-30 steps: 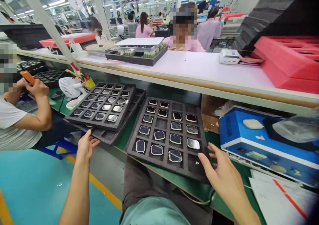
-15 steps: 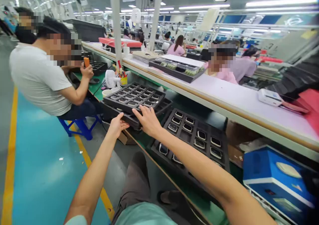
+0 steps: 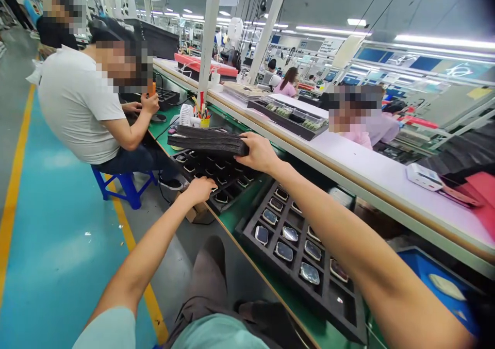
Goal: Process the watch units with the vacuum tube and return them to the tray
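Observation:
My right hand (image 3: 257, 152) grips the right end of a raised black foam tray (image 3: 204, 144), which is tilted so that its side wall faces me. Underneath lies a second black tray (image 3: 232, 190) with watch cases in its compartments. My left hand (image 3: 199, 189) reaches over the near edge of this lower tray, fingers bent together beside a light-rimmed watch case. What those fingers grip is hidden. A third black tray (image 3: 327, 300) sits on the green bench below my right forearm, holding several watch cases (image 3: 284, 251).
On the left a co-worker in a white shirt (image 3: 77, 101) sits on a blue stool (image 3: 129, 186), holding an orange tool (image 3: 151, 87). A small white fan (image 3: 186, 116) and a pen cup (image 3: 204, 122) stand behind the trays. A raised white shelf (image 3: 348, 158) runs along the bench.
The upper tray has been lifted and tilted by my right hand, uncovering the lower tray. My left hand has moved from the tray corner to the lower tray's compartments.

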Motion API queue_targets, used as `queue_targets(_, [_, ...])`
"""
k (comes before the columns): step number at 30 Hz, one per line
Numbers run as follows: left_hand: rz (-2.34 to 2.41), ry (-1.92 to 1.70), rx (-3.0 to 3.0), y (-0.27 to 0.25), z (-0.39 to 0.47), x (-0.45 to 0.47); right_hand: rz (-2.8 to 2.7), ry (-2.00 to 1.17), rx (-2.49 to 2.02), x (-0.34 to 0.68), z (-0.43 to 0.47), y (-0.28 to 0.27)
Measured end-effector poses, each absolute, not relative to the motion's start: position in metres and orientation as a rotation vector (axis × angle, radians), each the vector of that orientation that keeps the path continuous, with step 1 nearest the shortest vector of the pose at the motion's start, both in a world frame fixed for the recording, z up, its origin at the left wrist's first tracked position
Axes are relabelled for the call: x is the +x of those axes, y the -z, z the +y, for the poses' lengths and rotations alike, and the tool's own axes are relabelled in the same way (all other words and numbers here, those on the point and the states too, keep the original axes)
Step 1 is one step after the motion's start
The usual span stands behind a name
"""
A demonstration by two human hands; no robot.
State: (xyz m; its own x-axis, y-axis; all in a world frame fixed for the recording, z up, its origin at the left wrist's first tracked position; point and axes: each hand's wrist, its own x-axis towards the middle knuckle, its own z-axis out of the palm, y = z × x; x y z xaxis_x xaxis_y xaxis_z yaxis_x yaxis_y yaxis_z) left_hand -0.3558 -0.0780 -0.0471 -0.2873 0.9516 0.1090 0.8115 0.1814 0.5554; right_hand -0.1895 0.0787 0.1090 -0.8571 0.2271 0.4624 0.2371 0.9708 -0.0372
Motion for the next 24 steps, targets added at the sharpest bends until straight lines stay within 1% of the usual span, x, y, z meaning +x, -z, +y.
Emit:
queue_targets(4, [2.22,-0.428,1.936,0.036,-0.061,-0.371,-2.635,0.014,-0.305,-0.189,0.079,-0.116])
queue_targets(8, [2.205,-0.206,2.142,0.026,-0.06,-0.38,-2.632,-0.016,-0.322,-0.189,0.078,-0.12])
queue_targets(11, [2.183,-0.137,2.3,0.018,-0.065,-0.379,-2.628,-0.024,-0.344,-0.19,0.082,-0.125])
queue_targets(15, [2.261,-0.19,2.449,0.002,-0.068,-0.366,-2.644,0.006,-0.317,-0.194,0.092,-0.131])
queue_targets(18, [2.264,-0.291,2.553,-0.004,-0.057,-0.318,-2.678,0.037,-0.316,-0.196,0.097,-0.134])
queue_targets(24, [1.664,-0.27,2.816,0.008,0.02,-0.158,-2.75,0.105,-0.344,-0.198,0.106,-0.138])
